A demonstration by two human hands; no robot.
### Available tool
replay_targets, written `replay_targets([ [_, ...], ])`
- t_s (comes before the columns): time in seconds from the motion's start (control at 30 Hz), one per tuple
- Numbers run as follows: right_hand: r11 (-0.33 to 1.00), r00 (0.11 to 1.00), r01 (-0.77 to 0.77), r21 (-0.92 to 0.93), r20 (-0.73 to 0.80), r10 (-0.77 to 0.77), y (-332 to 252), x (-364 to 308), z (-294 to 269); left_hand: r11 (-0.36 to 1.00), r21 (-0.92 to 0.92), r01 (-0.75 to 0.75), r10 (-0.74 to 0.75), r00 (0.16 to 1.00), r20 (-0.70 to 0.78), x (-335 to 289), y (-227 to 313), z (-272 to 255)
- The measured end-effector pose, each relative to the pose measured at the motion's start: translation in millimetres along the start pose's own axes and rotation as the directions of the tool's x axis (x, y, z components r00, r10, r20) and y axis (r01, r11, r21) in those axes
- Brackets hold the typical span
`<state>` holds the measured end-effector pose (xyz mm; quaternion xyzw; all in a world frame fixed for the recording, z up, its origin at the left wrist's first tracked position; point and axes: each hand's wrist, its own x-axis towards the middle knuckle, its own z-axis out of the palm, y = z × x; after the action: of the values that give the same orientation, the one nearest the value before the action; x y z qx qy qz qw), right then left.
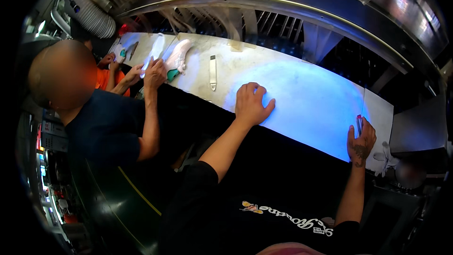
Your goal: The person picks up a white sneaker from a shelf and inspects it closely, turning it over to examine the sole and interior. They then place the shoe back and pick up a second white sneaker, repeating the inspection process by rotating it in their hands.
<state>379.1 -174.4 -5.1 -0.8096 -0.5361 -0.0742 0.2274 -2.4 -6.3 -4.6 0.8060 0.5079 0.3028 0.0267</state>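
Note:
My left hand (252,105) lies on the pale worktable (306,92), fingers bent forward and thumb apart, with nothing in it. At the table's right end, my right hand (362,142) rests near the front edge. Between its thumb and fingers sits a slim pen-like tool (360,123) with a red end; its lower part is hidden by the hand. Left of my left hand, a flat, narrow pale strip (213,76) with a dark far end lies on the table. Bluish light covers the surface between my hands.
At the left, a co-worker (108,120) handles a pale, brightly lit piece (155,49). A light pink shoe (178,57) with green inside lies beside them. Another person in orange (106,78) works beyond. A metal machine with hanging clear strips (233,23) borders the table's far side.

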Motion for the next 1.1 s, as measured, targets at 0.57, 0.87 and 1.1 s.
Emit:
replay_targets([
  [0.57,0.999,0.999,-0.041,0.009,0.028,0.040,0.0,2.9,-0.4,1.000,-0.001,0.011,-0.011,1.000,0.023,1.4,-0.8,-3.8],
  [0.87,1.000,0.999,-0.006,-0.008,-0.041,0.006,5.4,-7.0,4.2,1.000,-0.005,-0.003,0.003,1.000,0.006,0.7,1.6,-4.5],
  [1.1,0.986,0.981,0.130,0.106,-0.158,-0.112,-2.9,5.4,-13.3,0.994,-0.113,0.011,-0.019,0.997,-0.075,-15.0,-36.6,53.7],
])
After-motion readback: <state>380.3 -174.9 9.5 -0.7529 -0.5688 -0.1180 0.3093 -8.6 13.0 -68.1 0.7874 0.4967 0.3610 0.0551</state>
